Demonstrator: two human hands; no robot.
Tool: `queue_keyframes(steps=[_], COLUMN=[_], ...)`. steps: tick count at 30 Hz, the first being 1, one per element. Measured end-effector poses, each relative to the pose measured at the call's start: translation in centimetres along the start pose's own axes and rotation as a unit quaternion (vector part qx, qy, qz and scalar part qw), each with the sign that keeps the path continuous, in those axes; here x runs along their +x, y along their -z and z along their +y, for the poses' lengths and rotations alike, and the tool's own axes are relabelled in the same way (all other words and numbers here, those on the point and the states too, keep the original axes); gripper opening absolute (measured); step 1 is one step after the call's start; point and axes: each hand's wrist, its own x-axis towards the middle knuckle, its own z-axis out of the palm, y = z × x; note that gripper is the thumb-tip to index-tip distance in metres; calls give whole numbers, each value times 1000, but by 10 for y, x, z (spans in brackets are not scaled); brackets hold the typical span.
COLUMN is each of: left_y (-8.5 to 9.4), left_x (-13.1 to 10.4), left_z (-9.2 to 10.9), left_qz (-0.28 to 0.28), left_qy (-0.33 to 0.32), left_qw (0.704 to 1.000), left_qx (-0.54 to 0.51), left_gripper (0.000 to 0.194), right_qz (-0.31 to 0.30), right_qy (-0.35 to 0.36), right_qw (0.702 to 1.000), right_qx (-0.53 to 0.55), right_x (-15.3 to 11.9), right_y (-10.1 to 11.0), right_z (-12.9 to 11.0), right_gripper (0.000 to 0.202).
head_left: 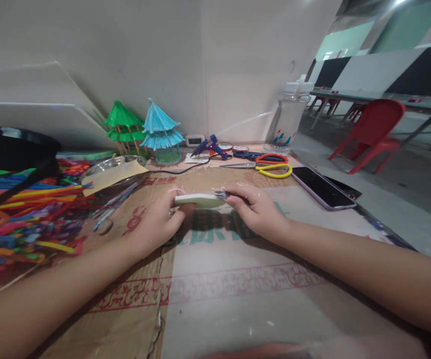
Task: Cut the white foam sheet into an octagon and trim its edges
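Note:
My left hand [157,217] grips a thin, pale white board piece [200,201] by its left end, with the thumb below and the fingers along the far side. The piece is held up nearly edge-on, a little above the cardboard-covered table. My right hand [262,212] pinches a small dark metal blade [222,194], which touches or lies very close to the piece's right end. Most of the blade is hidden by the fingers, so its handle cannot be made out. Small white shavings are scattered around my hands.
Colourful pipe cleaners [21,219] heap up at the left beside a metal bowl [136,162]. Behind stand green [121,119] and blue [160,124] model pavilions, a glue gun [211,146], scissors [275,170] and a bottle [288,119]. A phone [322,187] lies right.

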Motion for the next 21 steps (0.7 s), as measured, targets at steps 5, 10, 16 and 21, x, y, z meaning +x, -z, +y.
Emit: queue_keyframes(steps=[5, 10, 16, 21], left_y=[0, 1, 3, 3], left_x=[0, 1, 0, 0], left_z=[1, 5, 8, 8], left_qz=[-1, -17, -44, -43], left_qy=[4, -1, -17, -7], left_qw=[1000, 1000, 998, 999], left_qx=[-13, -18, -29, -26], left_gripper=[5, 10, 15, 14], right_qz=[-25, -41, -46, -43], right_qy=[-9, 1, 15, 8], right_qw=[1000, 999, 999, 999], right_qx=[1, -6, -2, 6], right_x=[1, 0, 0, 0], right_y=[1, 2, 2, 2], right_z=[0, -2, -4, -4], right_gripper=[25, 29, 30, 28])
